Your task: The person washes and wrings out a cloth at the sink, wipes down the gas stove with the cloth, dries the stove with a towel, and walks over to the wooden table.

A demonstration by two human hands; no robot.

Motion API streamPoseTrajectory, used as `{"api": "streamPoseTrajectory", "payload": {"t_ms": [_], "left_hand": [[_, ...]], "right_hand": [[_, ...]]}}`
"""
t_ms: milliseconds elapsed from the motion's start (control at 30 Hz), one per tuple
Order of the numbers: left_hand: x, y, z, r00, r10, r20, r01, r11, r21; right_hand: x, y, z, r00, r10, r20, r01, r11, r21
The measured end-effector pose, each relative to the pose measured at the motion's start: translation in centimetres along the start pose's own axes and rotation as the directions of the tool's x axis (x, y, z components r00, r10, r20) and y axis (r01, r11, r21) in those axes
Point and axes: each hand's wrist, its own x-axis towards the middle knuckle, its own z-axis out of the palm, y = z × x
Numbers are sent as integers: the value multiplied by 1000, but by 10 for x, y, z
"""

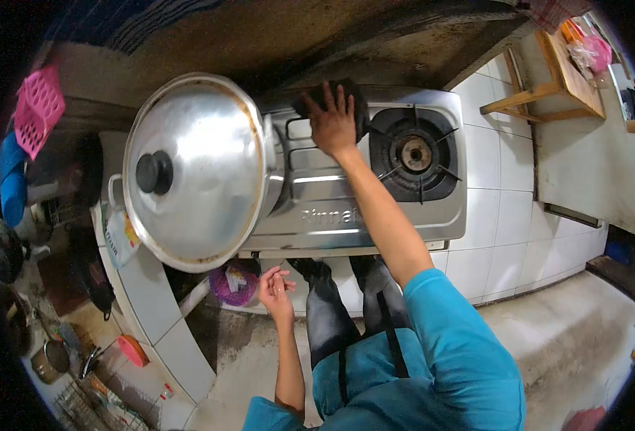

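My right hand (333, 123) reaches across the gas stove (324, 188) and grips a black cloth (361, 108), pressing it to the back of the metal top with the fingers spread over it. Just right of that hand is the bare burner (416, 154) with its black pan support. A large aluminium pot with a domed lid (202, 165) and black knob covers the stove's left side. Below the stove's front edge, my left hand (278, 291) hangs palm up, its fingers loosely bent and apart, with nothing visible in it.
A purple basket (232, 284) sits on the floor near my left hand. White tiled counter (148, 294) runs along the left, with pans and utensils beyond. Pink (39, 109) and blue plastic items hang at far left. A wooden stool (547, 93) stands at upper right.
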Motion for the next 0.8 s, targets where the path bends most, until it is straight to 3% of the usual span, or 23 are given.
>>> {"api": "streamPoseTrajectory", "payload": {"t_ms": [100,200,433,533,567,600,667,800], "left_hand": [[-8,-9,-19,1000,-15,-25,14,1000,-25],[-11,-11,-37,999,-25,-28,23,998,-50],[17,-24,-84,992,-32,125,40,997,-63],[34,-27,-116,981,-35,191,46,997,-55],[40,-26,-129,977,-39,210,48,998,-40],[46,-25,-145,973,-30,228,37,999,-27],[55,-26,-176,968,-15,251,17,1000,-5],[71,-33,-233,976,-7,217,4,1000,11]], "right_hand": [[-26,-5,0,999,22,-31,-15,978,208],[-71,-24,-33,974,-134,183,126,990,59],[-206,-102,-68,886,-238,399,233,970,62],[-204,-106,-62,909,-243,338,237,970,61],[-194,-104,-60,923,-183,338,165,983,81],[-181,-103,-57,964,-119,239,105,992,72],[-157,-112,-49,987,-14,159,19,999,-31],[-163,-136,-23,975,24,223,-4,996,-90]]}}
